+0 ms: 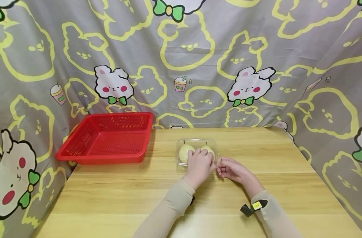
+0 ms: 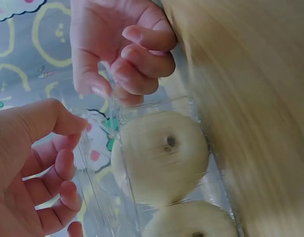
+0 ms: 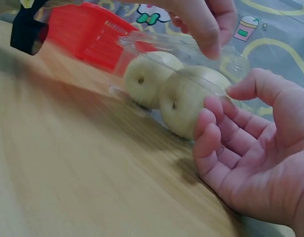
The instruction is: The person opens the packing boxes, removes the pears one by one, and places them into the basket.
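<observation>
A clear plastic clamshell box [image 1: 195,140] stands on the table, holding two pale yellow pears; one is the left pear [image 1: 184,154], the other the right pear [image 1: 210,150], partly covered by fingers. My left hand [image 1: 200,167] is over the front of the box, thumb and curled fingers at the lid's edge in the left wrist view. At the box's right front corner, my right hand [image 1: 232,170] pinches the thin plastic edge between thumb and forefinger, its other fingers curled. The right wrist view shows both pears' stem-less ends [image 3: 174,105] through the plastic.
A red plastic basket [image 1: 101,161] with slotted sides sits at the table's back left. Around the wooden table [image 1: 109,195] hangs a grey patterned curtain [image 1: 195,76]. A black strap with a yellow label [image 1: 257,205] is on the right wrist.
</observation>
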A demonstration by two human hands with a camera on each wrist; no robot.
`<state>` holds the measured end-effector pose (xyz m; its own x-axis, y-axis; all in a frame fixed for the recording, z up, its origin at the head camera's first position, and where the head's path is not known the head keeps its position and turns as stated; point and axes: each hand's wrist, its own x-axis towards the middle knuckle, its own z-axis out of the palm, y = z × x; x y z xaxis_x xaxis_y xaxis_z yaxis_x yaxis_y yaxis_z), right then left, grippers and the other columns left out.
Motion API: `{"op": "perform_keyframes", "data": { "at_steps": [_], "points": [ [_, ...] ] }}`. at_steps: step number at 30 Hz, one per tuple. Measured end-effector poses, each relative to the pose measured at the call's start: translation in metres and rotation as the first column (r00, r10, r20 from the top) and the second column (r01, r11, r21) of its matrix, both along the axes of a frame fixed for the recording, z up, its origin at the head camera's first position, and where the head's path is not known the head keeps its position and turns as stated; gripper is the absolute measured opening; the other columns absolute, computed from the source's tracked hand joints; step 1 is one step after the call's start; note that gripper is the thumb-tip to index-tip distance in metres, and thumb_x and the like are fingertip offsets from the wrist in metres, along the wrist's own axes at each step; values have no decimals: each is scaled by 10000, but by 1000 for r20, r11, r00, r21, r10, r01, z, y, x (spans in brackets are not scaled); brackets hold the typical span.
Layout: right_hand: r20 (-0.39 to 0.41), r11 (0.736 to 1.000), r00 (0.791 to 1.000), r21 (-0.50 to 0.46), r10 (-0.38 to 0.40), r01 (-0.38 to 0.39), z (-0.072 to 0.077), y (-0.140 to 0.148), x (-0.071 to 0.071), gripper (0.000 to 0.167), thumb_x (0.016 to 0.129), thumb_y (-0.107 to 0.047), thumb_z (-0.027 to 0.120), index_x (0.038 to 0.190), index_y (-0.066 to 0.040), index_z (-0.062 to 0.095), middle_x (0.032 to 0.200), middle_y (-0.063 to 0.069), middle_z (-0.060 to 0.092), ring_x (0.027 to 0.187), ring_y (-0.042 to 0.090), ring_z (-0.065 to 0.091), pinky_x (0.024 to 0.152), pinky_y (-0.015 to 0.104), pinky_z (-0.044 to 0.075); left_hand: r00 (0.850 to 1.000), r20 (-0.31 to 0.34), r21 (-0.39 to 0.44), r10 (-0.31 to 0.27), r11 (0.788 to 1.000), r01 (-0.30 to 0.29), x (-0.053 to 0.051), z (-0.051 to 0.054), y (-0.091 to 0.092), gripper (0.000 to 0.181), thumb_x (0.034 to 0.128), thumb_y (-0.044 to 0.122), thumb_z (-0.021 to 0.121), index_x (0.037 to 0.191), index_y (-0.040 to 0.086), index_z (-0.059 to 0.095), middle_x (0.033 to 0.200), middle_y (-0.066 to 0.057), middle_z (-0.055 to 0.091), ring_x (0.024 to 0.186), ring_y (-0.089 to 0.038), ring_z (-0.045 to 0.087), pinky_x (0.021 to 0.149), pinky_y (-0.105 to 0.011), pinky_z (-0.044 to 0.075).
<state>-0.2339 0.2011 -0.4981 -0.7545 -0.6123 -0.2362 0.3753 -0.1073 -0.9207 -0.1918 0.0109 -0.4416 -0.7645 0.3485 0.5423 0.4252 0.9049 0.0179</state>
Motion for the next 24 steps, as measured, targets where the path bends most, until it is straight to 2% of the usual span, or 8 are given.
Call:
{"op": "perform_keyframes", "data": {
  "at_steps": [7, 15, 24],
  "points": [
    [5, 992, 997, -100, 82, -81, -3, 8, -3, 341, 1014, -28, 303, 841, -156, 568, 779, -28, 627, 729, 108, 604, 648, 208, 496, 999, 31, 9, -35, 999, 35, -1, -2, -2, 198, 786, 381, 752, 719, 284, 593, 752, 132, 539, 741, -91, 471, 718, -279, 324],
    [15, 988, 996, -127, 91, -88, -5, 9, -5, 329, 1023, -46, 309, 867, -152, 579, 805, -33, 644, 757, 97, 614, 675, 208, 508, 994, 92, -40, -59, 997, 63, -5, -3, -10, 211, 787, 405, 752, 748, 281, 585, 797, 121, 538, 788, -98, 485, 731, -285, 346],
    [30, 988, 994, -114, 109, -105, -4, 14, -6, 310, 1034, -59, 321, 917, -141, 597, 842, -25, 675, 796, 102, 646, 718, 228, 543, 982, 180, -83, -63, 993, 79, -9, 3, -23, 212, 779, 363, 760, 786, 273, 568, 836, 116, 533, 846, -108, 505, 745, -301, 356]
  ]
}}
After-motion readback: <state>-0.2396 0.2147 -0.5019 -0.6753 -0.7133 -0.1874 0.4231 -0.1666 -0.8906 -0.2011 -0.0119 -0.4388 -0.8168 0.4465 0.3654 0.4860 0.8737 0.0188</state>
